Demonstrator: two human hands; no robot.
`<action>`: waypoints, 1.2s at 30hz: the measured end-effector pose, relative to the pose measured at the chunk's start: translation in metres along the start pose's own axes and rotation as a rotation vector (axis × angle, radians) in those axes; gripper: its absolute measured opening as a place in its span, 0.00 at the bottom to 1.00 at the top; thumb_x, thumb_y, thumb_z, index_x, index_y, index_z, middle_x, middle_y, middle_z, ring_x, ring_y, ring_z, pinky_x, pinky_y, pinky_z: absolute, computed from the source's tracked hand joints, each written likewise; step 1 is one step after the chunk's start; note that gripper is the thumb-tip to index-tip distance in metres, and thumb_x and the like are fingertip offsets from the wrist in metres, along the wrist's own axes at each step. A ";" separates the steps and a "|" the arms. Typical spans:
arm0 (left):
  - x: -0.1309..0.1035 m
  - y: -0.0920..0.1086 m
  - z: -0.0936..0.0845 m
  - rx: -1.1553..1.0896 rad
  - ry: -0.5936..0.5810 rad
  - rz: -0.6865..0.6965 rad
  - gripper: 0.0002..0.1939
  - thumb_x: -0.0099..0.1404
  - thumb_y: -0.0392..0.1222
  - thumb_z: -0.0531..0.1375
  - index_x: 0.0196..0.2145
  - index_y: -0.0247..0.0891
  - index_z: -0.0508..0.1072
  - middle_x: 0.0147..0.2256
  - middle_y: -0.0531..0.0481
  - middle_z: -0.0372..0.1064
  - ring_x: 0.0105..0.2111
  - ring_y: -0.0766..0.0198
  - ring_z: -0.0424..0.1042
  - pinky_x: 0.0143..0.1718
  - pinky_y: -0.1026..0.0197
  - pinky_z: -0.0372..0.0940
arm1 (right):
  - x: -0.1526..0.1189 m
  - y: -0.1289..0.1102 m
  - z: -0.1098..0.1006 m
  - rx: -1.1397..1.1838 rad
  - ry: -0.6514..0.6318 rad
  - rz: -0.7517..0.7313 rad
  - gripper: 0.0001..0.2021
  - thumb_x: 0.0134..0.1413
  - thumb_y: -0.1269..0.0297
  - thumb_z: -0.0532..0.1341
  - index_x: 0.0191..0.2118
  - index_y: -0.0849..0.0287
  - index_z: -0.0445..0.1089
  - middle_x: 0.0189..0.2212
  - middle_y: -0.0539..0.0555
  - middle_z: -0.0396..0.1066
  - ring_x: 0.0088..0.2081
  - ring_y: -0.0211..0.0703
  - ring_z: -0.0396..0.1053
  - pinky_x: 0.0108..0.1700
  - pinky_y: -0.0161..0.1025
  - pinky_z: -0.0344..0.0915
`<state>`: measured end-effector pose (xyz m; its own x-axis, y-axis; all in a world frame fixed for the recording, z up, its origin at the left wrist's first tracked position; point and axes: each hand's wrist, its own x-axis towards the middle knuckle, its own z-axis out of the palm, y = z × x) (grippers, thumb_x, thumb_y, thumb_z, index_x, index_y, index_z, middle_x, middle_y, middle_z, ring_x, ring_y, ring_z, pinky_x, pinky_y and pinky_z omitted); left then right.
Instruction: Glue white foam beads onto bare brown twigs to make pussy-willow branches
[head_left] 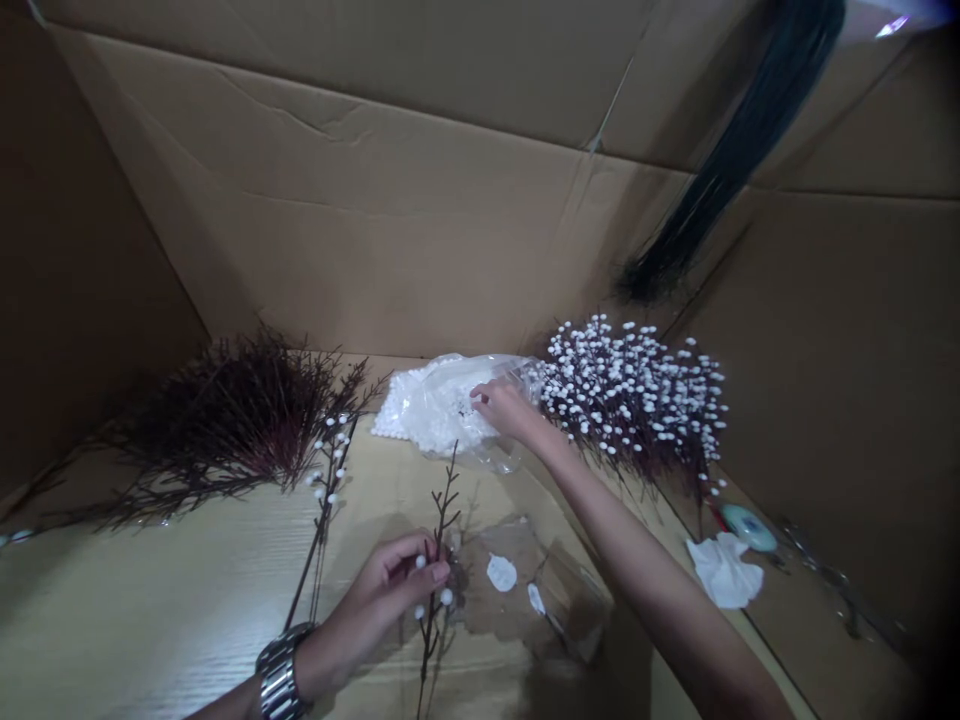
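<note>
Between the thumb and fingers of my left hand (394,580) is a dark brown artificial twig (445,500), held upright. A few white berries sit on its lower part, while the side shoots near its tip are bare. My right hand (504,408) reaches over a clear plastic bag (435,400) filled with small white balls. Its fingers are bent together at the bag's opening; whether a ball is between them is too small to tell. Below the bag lies a brown cardboard piece (480,600) with a white blob on it.
Bare brown twigs (247,420) are heaped at left, and one berried twig (330,470) lies beside them. White-berried twigs (630,390) are bunched at right. A crumpled tissue (726,570) and a teal object (748,527) lie further right. Cardboard walls (375,230) enclose the table.
</note>
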<state>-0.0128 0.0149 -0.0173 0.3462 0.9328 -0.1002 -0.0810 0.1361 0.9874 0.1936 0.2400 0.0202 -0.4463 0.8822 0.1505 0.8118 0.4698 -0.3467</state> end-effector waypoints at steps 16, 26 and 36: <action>0.000 0.004 0.001 -0.044 0.023 -0.024 0.16 0.68 0.49 0.62 0.28 0.36 0.68 0.28 0.54 0.62 0.31 0.64 0.61 0.33 0.62 0.54 | 0.005 0.009 0.016 0.045 0.107 -0.062 0.07 0.62 0.65 0.63 0.43 0.61 0.74 0.43 0.56 0.75 0.46 0.46 0.72 0.52 0.50 0.68; 0.000 0.002 0.001 -0.181 0.027 -0.037 0.15 0.65 0.49 0.65 0.29 0.36 0.69 0.31 0.53 0.67 0.34 0.63 0.67 0.38 0.63 0.58 | -0.083 -0.034 0.000 0.529 0.270 0.005 0.10 0.61 0.60 0.62 0.41 0.60 0.76 0.34 0.56 0.78 0.33 0.44 0.75 0.38 0.42 0.73; 0.001 0.001 -0.002 -0.245 0.030 -0.083 0.13 0.65 0.48 0.65 0.30 0.35 0.73 0.31 0.51 0.72 0.37 0.63 0.70 0.41 0.62 0.61 | -0.185 -0.090 0.026 1.013 -0.002 0.291 0.09 0.55 0.58 0.68 0.42 0.49 0.79 0.37 0.51 0.81 0.38 0.43 0.78 0.41 0.38 0.73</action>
<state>-0.0140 0.0168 -0.0170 0.3335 0.9240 -0.1871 -0.2787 0.2862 0.9167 0.1935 0.0334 -0.0008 -0.2859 0.9561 -0.0641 0.1938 -0.0078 -0.9810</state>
